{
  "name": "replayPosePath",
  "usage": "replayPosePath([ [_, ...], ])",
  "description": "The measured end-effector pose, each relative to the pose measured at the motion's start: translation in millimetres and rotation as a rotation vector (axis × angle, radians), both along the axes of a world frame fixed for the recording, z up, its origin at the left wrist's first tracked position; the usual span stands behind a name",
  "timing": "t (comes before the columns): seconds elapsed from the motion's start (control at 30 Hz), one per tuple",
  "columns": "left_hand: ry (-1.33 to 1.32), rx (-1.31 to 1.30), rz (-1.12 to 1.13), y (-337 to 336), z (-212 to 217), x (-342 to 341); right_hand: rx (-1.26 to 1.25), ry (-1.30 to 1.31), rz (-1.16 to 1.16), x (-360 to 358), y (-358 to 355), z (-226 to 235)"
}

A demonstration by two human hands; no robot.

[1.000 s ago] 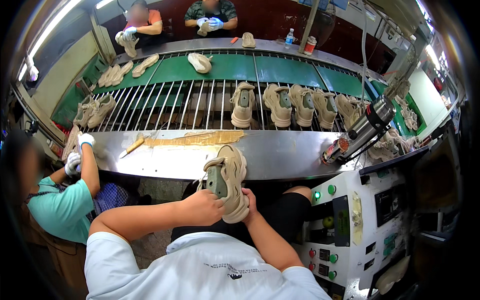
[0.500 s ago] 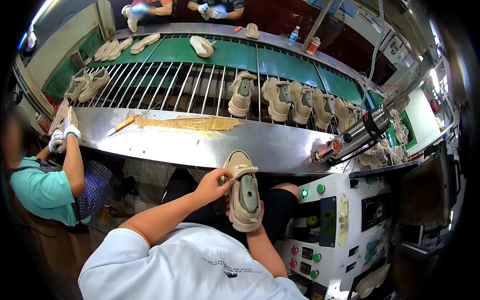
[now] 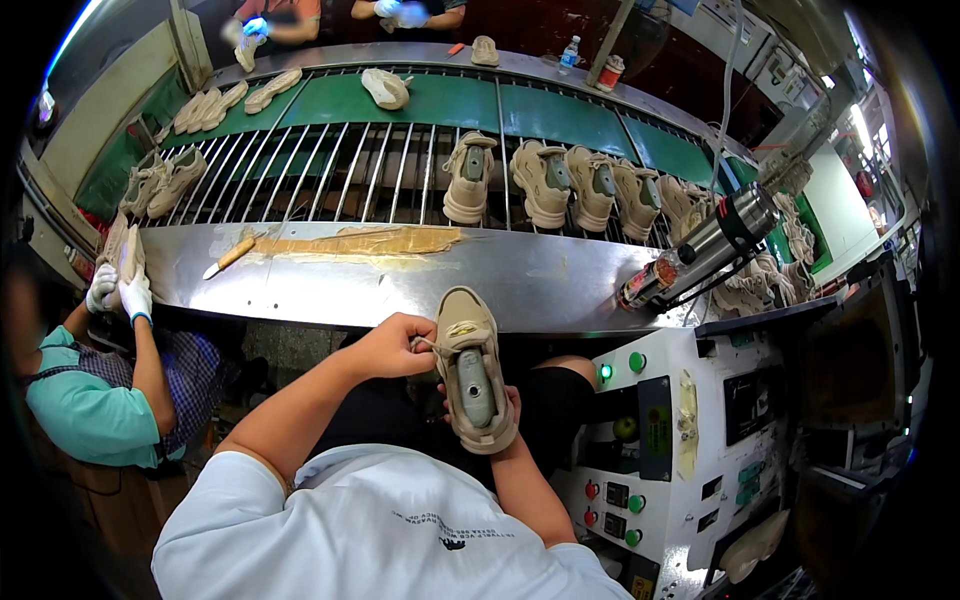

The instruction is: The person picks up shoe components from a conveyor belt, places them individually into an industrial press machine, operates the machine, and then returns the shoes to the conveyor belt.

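Observation:
A beige sneaker [image 3: 464,312] stands toe-up in front of my body, with a grey-green shoe last [image 3: 474,388] filling its opening. My right hand [image 3: 511,402] grips the sneaker from below and along its right side; part of that hand is hidden behind the shoe. At the sneaker's upper left, my left hand [image 3: 402,346] is closed in a pinch on a shoelace [image 3: 422,343]. The lace runs from the fingers to the shoe's tongue area.
A metal ledge [image 3: 540,285] lies ahead, bearing a wooden-handled knife [image 3: 230,258] and a steel thermos [image 3: 715,245]. Beyond, several sneakers [image 3: 540,185] line a roller conveyor. A control box [image 3: 655,430] stands right. A co-worker [image 3: 95,400] holds shoe parts at left.
My left hand has drawn a little away from the shoe, and the lace now shows stretched between them. The view has shifted slightly. The co-worker's gloved hands at left have moved along their shoe parts.

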State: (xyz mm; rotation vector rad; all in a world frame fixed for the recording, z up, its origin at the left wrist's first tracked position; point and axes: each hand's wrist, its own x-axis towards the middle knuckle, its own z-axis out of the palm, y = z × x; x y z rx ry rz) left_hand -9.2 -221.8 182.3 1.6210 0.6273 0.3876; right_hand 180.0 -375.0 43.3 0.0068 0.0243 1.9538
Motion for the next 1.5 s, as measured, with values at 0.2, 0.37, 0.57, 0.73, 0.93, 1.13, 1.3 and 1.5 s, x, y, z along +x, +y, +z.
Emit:
replayPosePath([
  [0.2, 0.269, 0.187, -0.05, 35.5, 5.9, 32.7, -0.199, -0.092, 0.035, 5.6, -8.2, -23.0],
  [0.37, 0.393, 0.173, -0.027, 50.5, -28.1, 46.5, -0.168, -0.044, 0.053, 3.6, -9.1, -20.7],
  [0.57, 0.156, -0.237, -0.185, 85.6, -94.3, 25.3, -0.126, 0.077, 0.0, 13.8, -22.5, -11.7],
  [0.73, 0.011, -0.328, -0.063, 93.5, -93.4, 29.9, -0.043, 0.226, -0.134, 51.9, -60.7, 0.2],
  [0.93, 0.246, 0.191, 0.268, 138.6, -144.6, 46.9, -0.068, -0.22, -0.734, 134.5, -126.1, 109.3],
  [1.13, 0.317, 1.073, 0.123, 136.6, -141.2, 83.6, -0.576, -0.881, -1.303, 257.3, -219.1, 164.9],
  [1.3, 0.169, 1.098, 0.105, 138.9, -147.0, 97.5, -0.895, -1.403, -1.433, 389.2, -261.6, 215.3],
  [1.5, 0.502, 1.1, -0.011, 162.0, -193.0, 74.1, -1.79, -1.912, -1.108, 476.9, -201.1, 245.2],
])
